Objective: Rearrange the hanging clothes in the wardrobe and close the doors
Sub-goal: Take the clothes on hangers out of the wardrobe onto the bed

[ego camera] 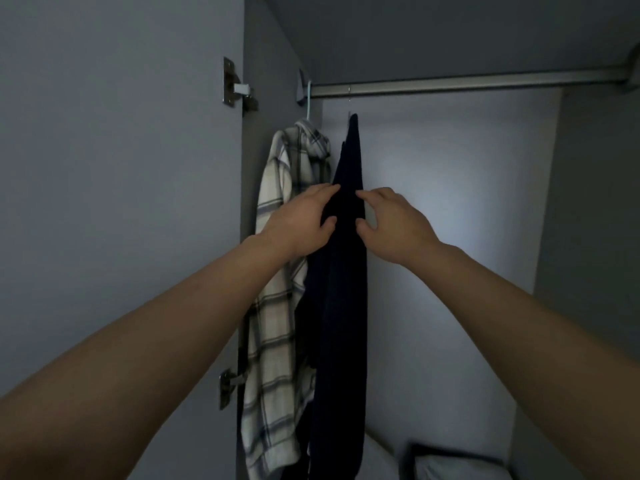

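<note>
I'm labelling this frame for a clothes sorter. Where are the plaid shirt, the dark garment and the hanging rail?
plaid shirt [273,327]: head view, on its front panel.
dark garment [346,306]: head view, mid-length of the cloth.
hanging rail [467,84]: head view, on the bare metal bar.

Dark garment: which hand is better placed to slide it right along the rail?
Probably the left hand: it lies on the dark garment, between it and the plaid shirt, so it can push toward the bare rail. The right hand blocks that side.
</note>
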